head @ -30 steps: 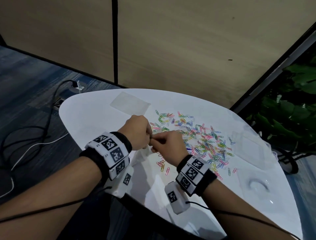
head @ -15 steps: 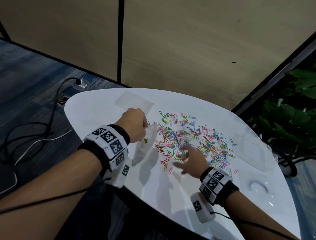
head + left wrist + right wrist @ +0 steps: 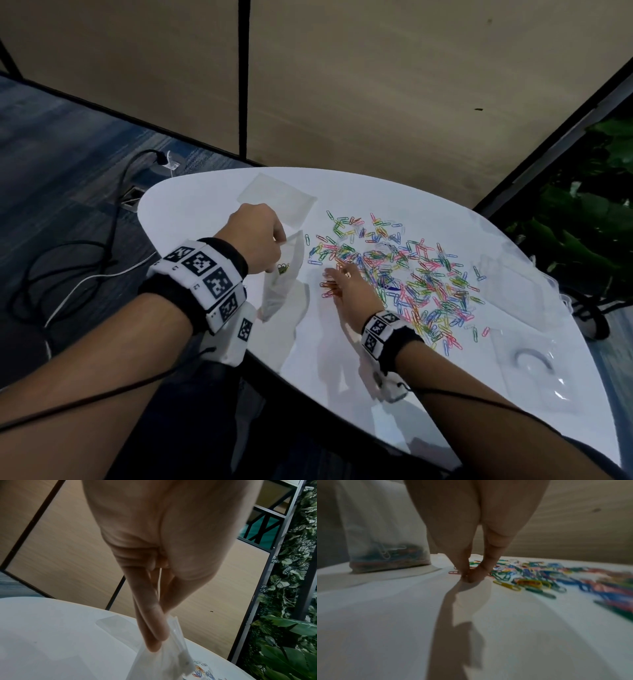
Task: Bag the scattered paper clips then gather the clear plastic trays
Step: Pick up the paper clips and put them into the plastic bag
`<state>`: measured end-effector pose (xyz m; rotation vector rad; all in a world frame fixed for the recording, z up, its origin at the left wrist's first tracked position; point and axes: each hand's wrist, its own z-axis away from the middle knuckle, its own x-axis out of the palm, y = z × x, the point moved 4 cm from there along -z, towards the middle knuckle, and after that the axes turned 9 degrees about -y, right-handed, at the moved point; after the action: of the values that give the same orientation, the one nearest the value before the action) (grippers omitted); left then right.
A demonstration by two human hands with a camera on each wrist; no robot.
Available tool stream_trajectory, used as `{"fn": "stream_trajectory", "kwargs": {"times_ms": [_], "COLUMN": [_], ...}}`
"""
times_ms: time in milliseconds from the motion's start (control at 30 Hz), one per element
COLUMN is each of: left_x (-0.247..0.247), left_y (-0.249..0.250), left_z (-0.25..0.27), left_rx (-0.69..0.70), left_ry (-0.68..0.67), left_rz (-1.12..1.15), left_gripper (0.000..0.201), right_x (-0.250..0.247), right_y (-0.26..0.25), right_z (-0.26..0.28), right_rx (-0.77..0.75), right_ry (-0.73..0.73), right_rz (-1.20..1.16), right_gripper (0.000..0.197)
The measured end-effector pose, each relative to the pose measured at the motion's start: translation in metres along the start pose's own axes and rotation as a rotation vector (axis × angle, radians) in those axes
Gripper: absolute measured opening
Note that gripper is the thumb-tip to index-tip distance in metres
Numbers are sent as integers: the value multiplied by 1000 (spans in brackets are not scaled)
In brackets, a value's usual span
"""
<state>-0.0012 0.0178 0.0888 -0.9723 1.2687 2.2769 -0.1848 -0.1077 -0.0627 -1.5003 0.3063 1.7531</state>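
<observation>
My left hand (image 3: pixel 279 240) pinches the top edge of a clear plastic bag (image 3: pixel 282 284) that hangs down to the white table (image 3: pixel 191 219). A few clips (image 3: pixel 283 269) lie inside the bag. In the left wrist view the fingertips (image 3: pixel 157 639) grip the bag's mouth (image 3: pixel 173 649). Coloured paper clips (image 3: pixel 411 274) are scattered across the table's middle. My right hand (image 3: pixel 337 281) is at the pile's left edge. Its thumb and fingertip (image 3: pixel 469 577) pinch a reddish clip on the table. Clear trays lie at the far left (image 3: pixel 277 202), at the right (image 3: pixel 513 284) and at the near right (image 3: pixel 534 359).
The table edge curves close to my body. Cables (image 3: pixel 68 260) lie on the floor to the left. A leafy plant (image 3: pixel 582 222) stands beyond the table's right side. A wood-coloured partition rises behind the table.
A second ago both hands met at the bag's mouth. My right hand has since moved right to the pile and closed its fingertips on a clip. The left hand still holds the bag.
</observation>
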Motion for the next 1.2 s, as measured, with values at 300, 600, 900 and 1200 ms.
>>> {"fn": "stream_trajectory", "kwargs": {"times_ms": [300, 600, 900, 1200], "left_x": [3, 7, 12, 26], "left_y": [-1, 4, 14, 31], "left_z": [-5, -2, -4, -3], "left_rx": [12, 24, 44, 110], "left_ry": [-6, -25, -42, -78], "left_rz": [8, -26, -42, 9], "left_gripper": [25, 28, 27, 26], "right_x": [12, -17, -102, -94], "right_y": [-13, 15, 13, -70], "right_z": [-5, -7, 14, 33], "right_rx": [-195, 58, 116, -206], "right_ry": [-59, -55, 67, -34], "right_rz": [353, 161, -1061, -983], "right_gripper": [20, 19, 18, 14]}}
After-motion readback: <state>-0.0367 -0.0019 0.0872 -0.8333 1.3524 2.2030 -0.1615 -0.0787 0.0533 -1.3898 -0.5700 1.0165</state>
